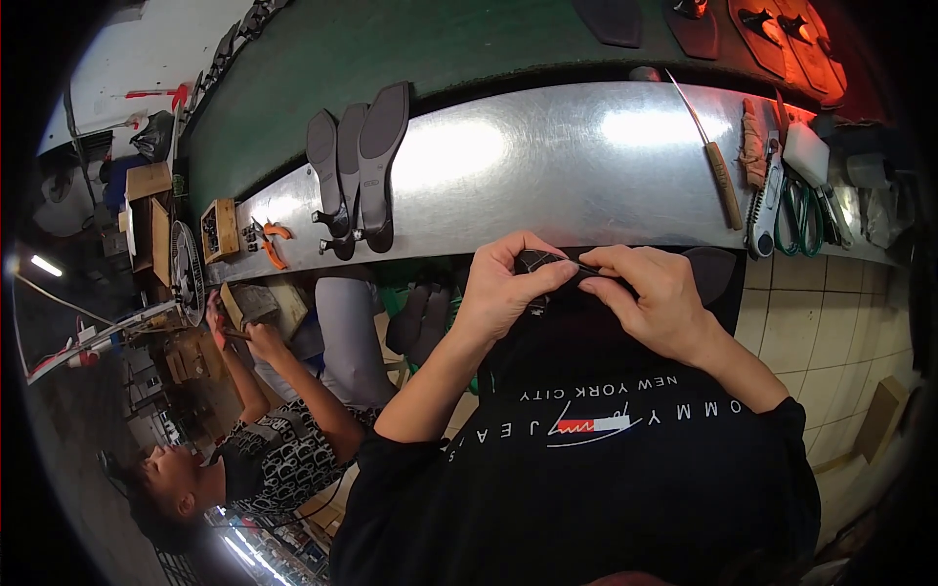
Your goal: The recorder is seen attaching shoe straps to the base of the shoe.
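Note:
Close to my body, at the near edge of the metal bench, both my hands pinch a small dark strap piece (535, 260) with thin pale lines on it. My left hand (508, 283) is closed around it, thumb on top. Fingers of my right hand (645, 293) press together on its thin right end. Most of the piece is hidden by my fingers and blends into my black shirt. A dark rounded sole-like shape (711, 273) shows beyond my right wrist; whether it joins the strap piece I cannot tell.
Several dark heeled shoe soles (381, 146) lie left on the metal bench (547, 166), near orange-handled pliers (272, 239). On the right are a wooden-handled awl (721, 181), a utility knife (766, 200) and green-handled scissors (803, 215). A co-worker (283, 439) sits at left.

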### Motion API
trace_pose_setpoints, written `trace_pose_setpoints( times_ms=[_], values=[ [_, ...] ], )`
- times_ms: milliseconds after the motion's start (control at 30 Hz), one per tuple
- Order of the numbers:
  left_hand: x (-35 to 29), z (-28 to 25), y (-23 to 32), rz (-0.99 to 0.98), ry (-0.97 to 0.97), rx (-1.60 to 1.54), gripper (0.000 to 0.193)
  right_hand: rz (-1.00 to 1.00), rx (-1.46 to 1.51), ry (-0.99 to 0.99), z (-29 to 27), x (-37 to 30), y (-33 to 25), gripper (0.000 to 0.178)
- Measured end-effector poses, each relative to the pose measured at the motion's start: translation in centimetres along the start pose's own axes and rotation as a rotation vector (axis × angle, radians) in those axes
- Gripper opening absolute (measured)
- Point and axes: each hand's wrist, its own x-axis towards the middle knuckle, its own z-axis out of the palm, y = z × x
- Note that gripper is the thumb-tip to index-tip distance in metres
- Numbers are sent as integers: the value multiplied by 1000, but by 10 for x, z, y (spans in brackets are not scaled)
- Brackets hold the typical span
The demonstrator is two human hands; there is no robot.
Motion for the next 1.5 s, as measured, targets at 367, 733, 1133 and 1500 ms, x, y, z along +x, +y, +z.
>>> trace_pose_setpoints(
  times_ms=[367, 733, 1133, 1500],
  values=[
    [-6, 14, 22, 264, 31, 158, 12, 160, 195, -168, -30, 33, -5, 8],
    [24, -45, -22, 149, 441, -574, 31, -32, -684, 329, -85, 49, 75, 35],
    [40, -36, -37, 66, 159, -810, 32, 81, -714, 217, -61, 37, 128, 33],
    [35, -7, -7, -163, 18, -1269, 24, 351, 474, -197, 21, 24, -11, 61]
  ],
)
